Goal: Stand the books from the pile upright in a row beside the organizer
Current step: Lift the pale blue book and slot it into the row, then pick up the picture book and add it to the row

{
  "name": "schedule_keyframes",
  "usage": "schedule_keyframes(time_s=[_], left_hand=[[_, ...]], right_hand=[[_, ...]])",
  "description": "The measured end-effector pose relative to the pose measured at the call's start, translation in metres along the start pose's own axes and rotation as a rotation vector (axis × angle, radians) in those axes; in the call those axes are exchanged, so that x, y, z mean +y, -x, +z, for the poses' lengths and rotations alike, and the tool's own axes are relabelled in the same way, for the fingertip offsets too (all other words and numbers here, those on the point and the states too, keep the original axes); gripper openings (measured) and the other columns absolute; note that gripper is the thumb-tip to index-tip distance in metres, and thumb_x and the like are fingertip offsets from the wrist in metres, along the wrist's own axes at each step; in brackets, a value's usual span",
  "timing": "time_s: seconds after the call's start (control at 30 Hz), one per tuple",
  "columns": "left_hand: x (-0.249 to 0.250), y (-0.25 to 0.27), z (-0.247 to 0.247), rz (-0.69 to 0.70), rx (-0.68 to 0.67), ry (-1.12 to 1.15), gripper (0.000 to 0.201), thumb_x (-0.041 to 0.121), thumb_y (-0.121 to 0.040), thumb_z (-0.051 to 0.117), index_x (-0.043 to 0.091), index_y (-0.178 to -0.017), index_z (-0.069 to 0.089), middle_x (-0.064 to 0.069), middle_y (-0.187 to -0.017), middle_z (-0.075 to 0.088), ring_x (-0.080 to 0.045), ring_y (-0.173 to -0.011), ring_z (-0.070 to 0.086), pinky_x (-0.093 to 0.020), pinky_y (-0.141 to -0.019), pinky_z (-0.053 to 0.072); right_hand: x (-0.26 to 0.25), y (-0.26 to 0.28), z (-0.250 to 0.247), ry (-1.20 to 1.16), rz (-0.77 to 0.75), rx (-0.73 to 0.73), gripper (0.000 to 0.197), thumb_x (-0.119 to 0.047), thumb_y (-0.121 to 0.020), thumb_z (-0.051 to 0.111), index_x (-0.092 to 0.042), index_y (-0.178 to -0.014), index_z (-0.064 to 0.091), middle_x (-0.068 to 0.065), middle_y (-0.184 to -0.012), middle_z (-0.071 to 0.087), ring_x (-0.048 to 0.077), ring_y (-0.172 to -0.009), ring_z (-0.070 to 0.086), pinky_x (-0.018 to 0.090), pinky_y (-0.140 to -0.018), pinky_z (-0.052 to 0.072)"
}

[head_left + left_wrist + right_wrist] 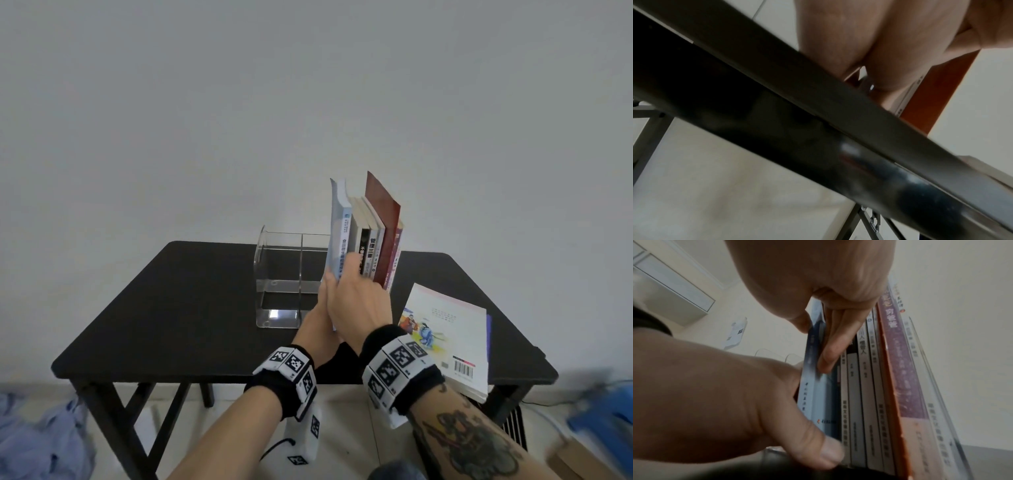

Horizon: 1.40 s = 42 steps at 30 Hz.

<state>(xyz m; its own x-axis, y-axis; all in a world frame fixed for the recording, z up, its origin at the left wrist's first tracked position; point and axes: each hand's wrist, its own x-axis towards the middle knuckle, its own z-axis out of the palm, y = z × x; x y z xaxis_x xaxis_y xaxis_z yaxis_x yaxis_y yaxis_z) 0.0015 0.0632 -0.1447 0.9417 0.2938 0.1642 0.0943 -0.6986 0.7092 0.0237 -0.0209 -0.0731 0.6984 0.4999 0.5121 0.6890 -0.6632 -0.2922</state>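
Both forearms, nearest the camera, are extended over the near edge of the black bench. At the far middle of the bench, a row of upright books is stood just right of the clear organizer. At the right, a pile of books is laid flat. The light-blue book at the row's left end is pinched by the right hand, thumb against fingers. The left hand is placed on that book's left face; its grip cannot be told.
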Motion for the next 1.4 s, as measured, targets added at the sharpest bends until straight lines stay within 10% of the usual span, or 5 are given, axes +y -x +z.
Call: schedule_keyframes(time_s=[0.23,0.43,0.7,1.1,1.4], left_hand=[[-0.006,-0.005,0.005,0.006,0.049,0.004,0.072,0.030,-0.095,0.054,0.014,-0.151,0.012,0.008,-0.101,0.064,0.007,-0.066,0.054,-0.007,-0.057,0.040],[-0.008,-0.012,0.003,-0.020,0.010,-0.102,0.074,0.028,-0.095,0.055,0.012,-0.153,0.012,-0.004,-0.106,0.069,-0.018,-0.085,0.068,-0.035,-0.081,0.056],[-0.003,-0.007,0.001,-0.041,-0.017,0.153,0.102,0.031,-0.089,0.065,0.039,-0.150,-0.016,-0.006,-0.130,0.061,-0.023,-0.110,0.064,-0.036,-0.095,0.048],[-0.005,-0.007,0.001,-0.036,-0.105,0.144,0.116,0.015,-0.085,0.071,0.037,-0.149,-0.024,-0.003,-0.151,0.041,-0.021,-0.131,0.049,-0.037,-0.108,0.042],[-0.004,-0.006,-0.001,-0.050,-0.108,0.151,0.115,0.019,-0.084,0.071,0.040,-0.149,-0.022,-0.001,-0.148,0.044,-0.020,-0.128,0.053,-0.042,-0.107,0.043]], right_hand=[[0.009,0.007,0.000,-0.104,0.007,-0.037,0.021,-0.038,-0.102,0.039,-0.023,-0.095,0.025,-0.007,-0.063,0.049,0.027,-0.063,0.066,0.029,-0.051,0.040],[0.008,0.015,-0.003,-0.122,0.016,-0.045,0.018,-0.039,-0.101,0.037,-0.021,-0.103,0.037,-0.003,-0.069,0.059,0.028,-0.065,0.066,0.031,-0.055,0.043],[0.038,0.048,-0.021,0.161,0.058,-0.153,0.023,-0.038,-0.089,0.045,-0.020,-0.076,0.048,-0.001,-0.069,0.060,0.024,-0.063,0.057,0.029,-0.056,0.039],[0.158,0.045,-0.029,0.388,0.736,-0.420,0.078,-0.071,-0.086,0.038,-0.011,-0.135,0.040,0.017,-0.133,0.048,0.034,-0.122,0.045,0.046,-0.099,0.040],[0.185,0.027,-0.063,0.280,0.710,-0.426,0.046,-0.053,-0.080,0.071,-0.010,-0.087,0.056,0.006,-0.095,0.063,0.021,-0.079,0.057,0.028,-0.066,0.046]])
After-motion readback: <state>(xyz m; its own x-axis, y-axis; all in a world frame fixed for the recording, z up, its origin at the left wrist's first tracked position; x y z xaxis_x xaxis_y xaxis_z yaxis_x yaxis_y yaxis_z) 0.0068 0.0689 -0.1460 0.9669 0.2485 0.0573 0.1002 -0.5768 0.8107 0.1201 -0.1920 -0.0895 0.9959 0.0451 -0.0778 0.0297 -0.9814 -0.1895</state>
